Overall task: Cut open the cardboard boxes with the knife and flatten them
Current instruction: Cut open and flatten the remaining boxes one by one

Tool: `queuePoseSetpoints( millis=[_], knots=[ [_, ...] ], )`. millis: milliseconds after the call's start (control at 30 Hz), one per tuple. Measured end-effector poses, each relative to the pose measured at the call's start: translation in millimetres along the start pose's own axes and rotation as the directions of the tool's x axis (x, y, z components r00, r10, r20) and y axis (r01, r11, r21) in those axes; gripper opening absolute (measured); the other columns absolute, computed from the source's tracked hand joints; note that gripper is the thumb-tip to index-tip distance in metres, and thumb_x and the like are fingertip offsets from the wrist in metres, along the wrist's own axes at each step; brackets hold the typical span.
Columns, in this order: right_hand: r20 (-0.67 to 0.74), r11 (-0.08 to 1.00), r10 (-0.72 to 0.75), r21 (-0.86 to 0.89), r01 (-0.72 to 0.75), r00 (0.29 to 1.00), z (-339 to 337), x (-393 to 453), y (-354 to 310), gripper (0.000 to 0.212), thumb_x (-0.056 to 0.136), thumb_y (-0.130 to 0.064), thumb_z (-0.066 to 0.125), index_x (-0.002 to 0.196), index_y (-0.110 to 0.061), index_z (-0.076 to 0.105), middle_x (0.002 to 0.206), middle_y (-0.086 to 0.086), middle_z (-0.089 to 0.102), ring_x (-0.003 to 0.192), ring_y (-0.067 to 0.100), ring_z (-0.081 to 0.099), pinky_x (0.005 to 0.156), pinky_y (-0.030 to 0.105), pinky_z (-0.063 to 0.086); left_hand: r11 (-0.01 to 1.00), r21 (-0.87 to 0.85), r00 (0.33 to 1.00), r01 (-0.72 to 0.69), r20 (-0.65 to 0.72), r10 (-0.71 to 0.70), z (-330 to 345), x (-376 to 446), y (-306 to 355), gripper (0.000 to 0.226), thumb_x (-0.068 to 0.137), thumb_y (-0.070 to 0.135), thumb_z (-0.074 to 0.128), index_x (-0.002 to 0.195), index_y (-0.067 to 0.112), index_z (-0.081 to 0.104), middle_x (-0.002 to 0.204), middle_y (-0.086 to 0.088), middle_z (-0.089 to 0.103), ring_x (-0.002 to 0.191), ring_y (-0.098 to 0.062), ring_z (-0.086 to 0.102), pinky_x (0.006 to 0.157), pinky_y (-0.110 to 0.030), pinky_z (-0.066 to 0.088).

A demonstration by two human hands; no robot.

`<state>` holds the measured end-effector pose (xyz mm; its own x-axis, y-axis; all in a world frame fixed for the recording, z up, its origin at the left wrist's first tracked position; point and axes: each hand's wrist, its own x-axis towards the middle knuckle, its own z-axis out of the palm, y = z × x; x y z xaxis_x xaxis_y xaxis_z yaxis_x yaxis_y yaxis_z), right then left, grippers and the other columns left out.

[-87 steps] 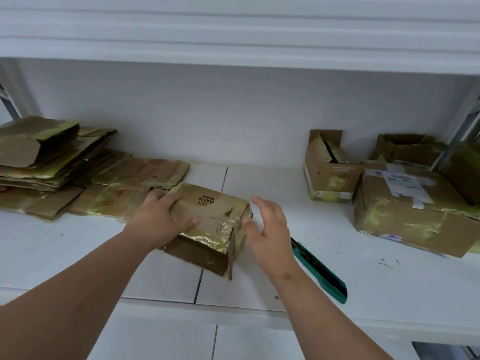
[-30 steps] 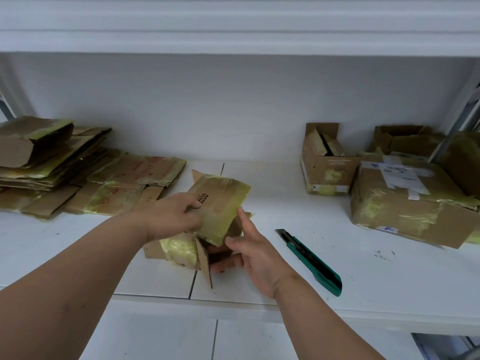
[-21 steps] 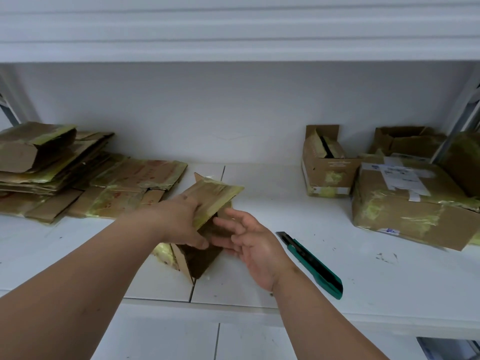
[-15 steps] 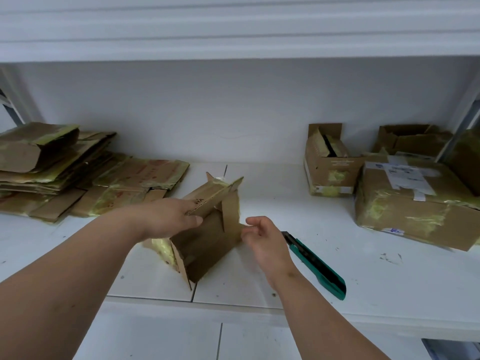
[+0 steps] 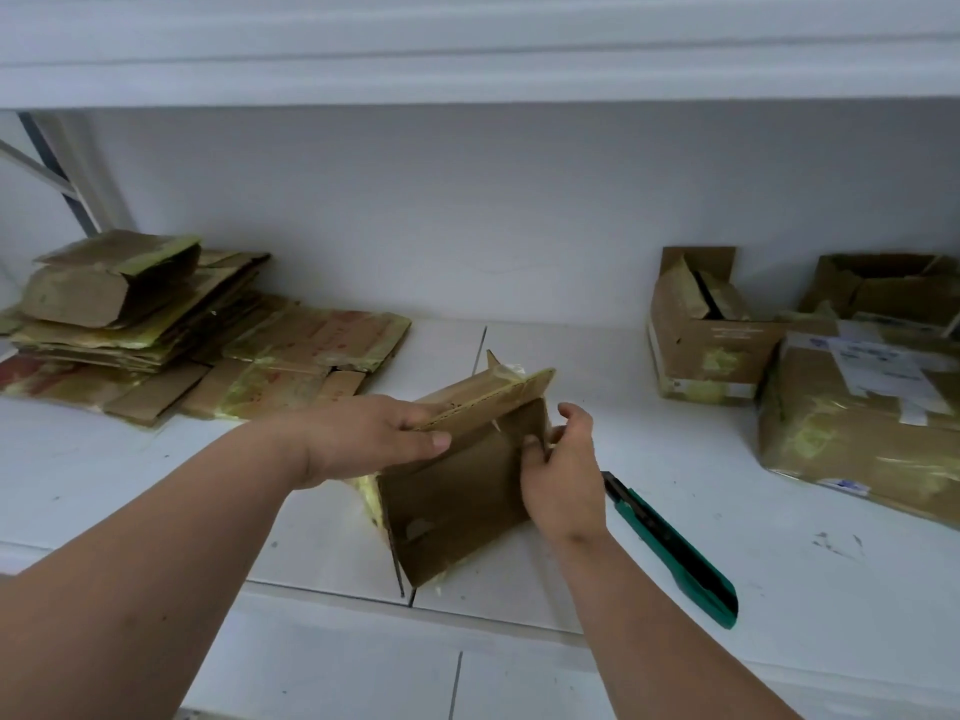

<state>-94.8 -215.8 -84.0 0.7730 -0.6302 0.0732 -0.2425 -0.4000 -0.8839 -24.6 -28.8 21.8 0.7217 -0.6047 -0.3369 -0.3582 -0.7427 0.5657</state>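
Note:
A small brown cardboard box [image 5: 457, 491] with yellowish tape stands opened up on the white shelf [image 5: 675, 459], its bare inner panel facing me. My left hand [image 5: 374, 439] grips its upper flap from the left. My right hand [image 5: 563, 470] pinches the box's right edge between thumb and fingers. The green utility knife [image 5: 680, 553] lies on the shelf just right of my right wrist, untouched.
Flattened boxes are stacked at the left [image 5: 130, 309], with more flat sheets [image 5: 311, 350] beside them. Three unflattened boxes sit at the right: a small open one [image 5: 701, 335], a large taped one [image 5: 862, 423] and another [image 5: 883, 288] behind. An upper shelf hangs overhead.
The box was turned from lying closed to standing opened with its inside facing me. My right hand moved from inside the box to pinching its right edge. The knife stayed put.

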Motion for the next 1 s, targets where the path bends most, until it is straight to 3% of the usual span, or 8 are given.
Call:
queuePoseSetpoints(
  millis=[167, 300, 367, 433, 567, 667, 867, 1000],
  knots=[
    [0.034, 0.894, 0.249, 0.377, -0.243, 0.968, -21.1, 14.4, 5.3, 0.041, 0.098, -0.027, 0.059, 0.135, -0.023, 0.042, 0.109, 0.002, 0.064, 0.104, 0.026, 0.063, 0.096, 0.041, 0.051, 0.999, 0.01, 0.999, -0.038, -0.022, 0.038, 0.8, 3.3, 7.6, 0.037, 0.092, 0.057, 0.051, 0.121, 0.038, 0.063, 0.098, 0.043, 0.049, 0.105, -0.001, 0.051, 0.092, -0.025, 0.038],
    [0.018, 0.897, 0.262, 0.365, -0.25, 0.965, -23.0, 15.0, 12.2, 0.032, 0.099, -0.029, 0.057, 0.128, -0.021, 0.048, 0.102, 0.003, 0.065, 0.093, 0.02, 0.063, 0.082, 0.035, 0.051, 0.97, 0.217, 0.992, -0.113, -0.038, 0.124, 12.2, 14.7, 17.4, 0.043, 0.095, 0.059, 0.043, 0.117, 0.029, 0.065, 0.146, 0.034, 0.031, 0.117, 0.001, 0.043, 0.091, -0.022, 0.028],
    [-0.004, 0.925, 0.233, 0.309, -0.22, 0.973, -26.9, 14.9, 15.3, 0.024, 0.1, -0.027, 0.052, 0.123, -0.018, 0.052, 0.09, -0.001, 0.062, 0.08, 0.014, 0.058, 0.067, 0.03, 0.044, 0.938, 0.312, 0.986, -0.147, -0.033, 0.165, 18.1, 19.9, 18.7, 0.045, 0.097, 0.055, 0.039, 0.128, 0.031, 0.06, 0.15, 0.032, 0.024, 0.128, 0.001, 0.037, 0.1, -0.022, 0.022],
    [-0.047, 0.964, 0.192, 0.195, -0.18, 0.98, -33.3, 15.4, 18.3, 0.023, 0.101, -0.023, 0.047, 0.121, -0.016, 0.055, 0.081, -0.005, 0.06, 0.074, 0.011, 0.055, 0.063, 0.029, 0.041, 0.925, 0.328, 0.978, -0.19, -0.022, 0.209, 23.1, 26.3, 17.8, 0.05, 0.098, 0.055, 0.038, 0.141, 0.033, 0.049, 0.157, 0.024, 0.02, 0.143, 0.0, 0.022, 0.119, -0.039, 0.013],
    [-0.11, 0.986, 0.1, -0.121, -0.113, 0.989, -47.3, 11.9, 24.1, 0.034, 0.095, -0.016, 0.044, 0.128, -0.02, 0.053, 0.085, -0.003, 0.066, 0.088, 0.026, 0.062, 0.083, 0.036, 0.049, 0.89, 0.404, 0.973, -0.209, -0.002, 0.23, 32.9, 38.2, 15.0, 0.055, 0.1, 0.053, 0.036, 0.152, 0.038, 0.025, 0.161, 0.018, 0.01, 0.148, -0.001, -0.001, 0.121, -0.048, -0.005],
    [-0.097, 0.981, 0.068, -0.172, -0.084, 0.993, -51.6, 9.6, 31.1, 0.031, 0.095, -0.019, 0.047, 0.125, -0.02, 0.055, 0.091, -0.005, 0.064, 0.097, 0.028, 0.063, 0.094, 0.041, 0.048, 0.869, 0.437, 0.966, -0.232, 0.003, 0.257, 42.3, 42.8, 13.1, 0.061, 0.099, 0.055, 0.039, 0.153, 0.04, 0.016, 0.162, 0.016, 0.003, 0.148, -0.004, -0.01, 0.119, -0.049, -0.012],
    [0.015, 0.999, 0.028, 0.037, -0.029, 0.999, -50.1, 17.4, 24.5, 0.033, 0.092, -0.029, 0.063, 0.125, -0.03, 0.059, 0.105, -0.007, 0.069, 0.097, 0.016, 0.065, 0.089, 0.033, 0.053, 0.916, 0.332, 0.97, -0.226, -0.013, 0.244, 37.1, 39.2, 17.3, 0.053, 0.103, 0.041, 0.041, 0.152, 0.039, 0.022, 0.161, 0.019, 0.008, 0.146, 0.003, -0.005, 0.119, -0.039, -0.012],
    [0.1, 0.874, 0.197, 0.432, -0.221, 0.975, -63.8, 27.7, 18.6, 0.021, 0.076, -0.016, 0.067, 0.093, -0.022, 0.078, 0.091, 0.006, 0.075, 0.082, 0.026, 0.07, 0.076, 0.042, 0.058, 0.92, 0.342, 0.981, -0.191, 0.025, 0.194, 24.0, 27.2, 26.7, 0.056, 0.103, 0.023, 0.044, 0.153, 0.035, 0.02, 0.147, 0.031, 0.007, 0.125, 0.013, -0.002, 0.115, -0.024, -0.005]
  ],
)
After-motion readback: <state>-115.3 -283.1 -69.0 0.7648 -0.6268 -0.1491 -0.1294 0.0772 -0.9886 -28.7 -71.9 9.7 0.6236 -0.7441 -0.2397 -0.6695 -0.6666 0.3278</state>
